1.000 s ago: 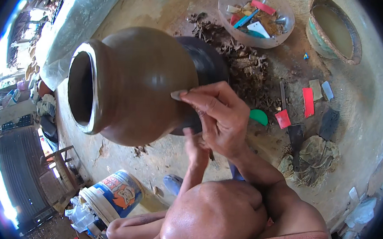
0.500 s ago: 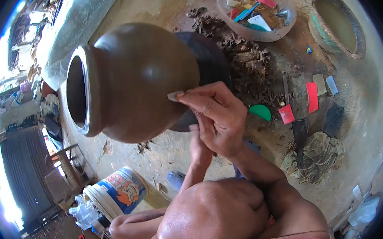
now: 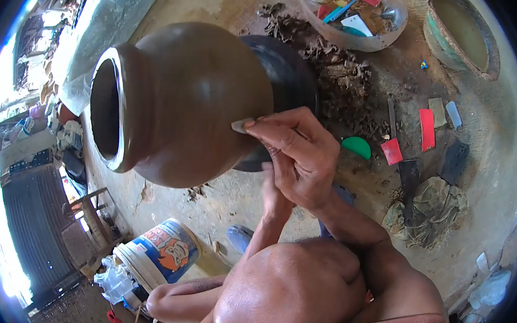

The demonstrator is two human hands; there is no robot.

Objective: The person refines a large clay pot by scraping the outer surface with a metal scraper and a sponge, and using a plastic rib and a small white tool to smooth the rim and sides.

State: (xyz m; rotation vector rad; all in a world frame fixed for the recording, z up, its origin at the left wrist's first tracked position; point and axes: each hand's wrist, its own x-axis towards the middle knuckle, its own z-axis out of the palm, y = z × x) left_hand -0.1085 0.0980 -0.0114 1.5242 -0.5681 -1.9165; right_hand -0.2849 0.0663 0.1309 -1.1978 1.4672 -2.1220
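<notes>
Brown clay pot (image 3: 197, 104), large and rounded, fills upper left-centre of frame, its wide mouth facing the left edge. Dark round base (image 3: 296, 75) meets its right end. Right hand (image 3: 306, 158), mid-frame, pinches a small grey chip (image 3: 240, 126) between thumb and fingers, tip against the pot's lower right wall. Left hand (image 3: 275, 193) just below, partly behind the right; fingers point up near the dark base. Overlap hides most of it, so can't tell whether it's open, closed or holding something.

Clay scraps (image 3: 342, 72) heaped right of base. Top right: clear plastic bowl (image 3: 352, 40) with coloured pieces in it, then a greenish tub (image 3: 441, 43) holding murky liquid. Right of the hands, on the floor: green half-disc (image 3: 356, 147), two red pieces (image 3: 427, 130), dark flat block (image 3: 455, 161), dark-bladed tool (image 3: 410, 181) touching a crumpled cloth (image 3: 436, 214). Bottom left: tipped bucket (image 3: 176, 251), blue and white with orange print. Blue shoe (image 3: 239, 237) beside it. Plastic sheeting (image 3: 110, 22) upper left.
</notes>
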